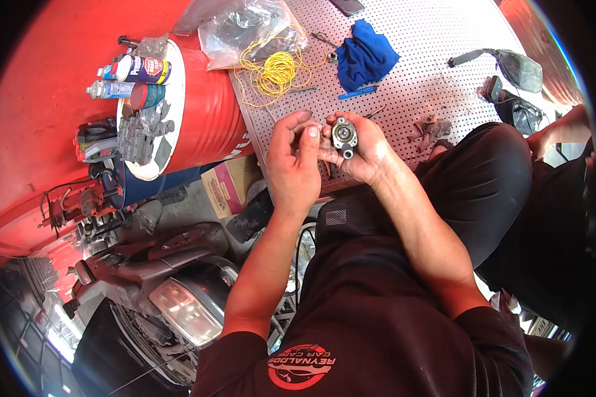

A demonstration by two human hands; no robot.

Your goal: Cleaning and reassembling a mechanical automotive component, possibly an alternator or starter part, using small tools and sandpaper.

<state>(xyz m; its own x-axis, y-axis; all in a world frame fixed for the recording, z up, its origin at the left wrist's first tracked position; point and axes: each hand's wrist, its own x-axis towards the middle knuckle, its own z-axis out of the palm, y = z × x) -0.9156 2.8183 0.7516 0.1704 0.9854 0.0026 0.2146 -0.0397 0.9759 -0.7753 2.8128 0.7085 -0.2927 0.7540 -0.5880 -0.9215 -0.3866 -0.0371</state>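
Note:
My right hand (367,149) holds a small grey metal housing (344,133) with a round bore in its face, bolt ears around it and a short round stub at its lower end. The thumb lies along its far side, and the fingers come round beneath it. Just left of the housing is my left hand (293,159), its fingers curled in and its thumb upright close to the right fingertips. Whatever lies between the left thumb and fingers is hidden. Both hands are above the near edge of a perforated metal table (417,86).
On the table lie a blue cloth (366,56), a blue-handled tool (357,92), coiled yellow cord (275,74), a clear plastic bag (245,33) and a dirty rag (430,130). A red drum (208,106) at left bears cans and metal parts. Another person's arm (563,130) is at right; a motorcycle (185,308) stands lower left.

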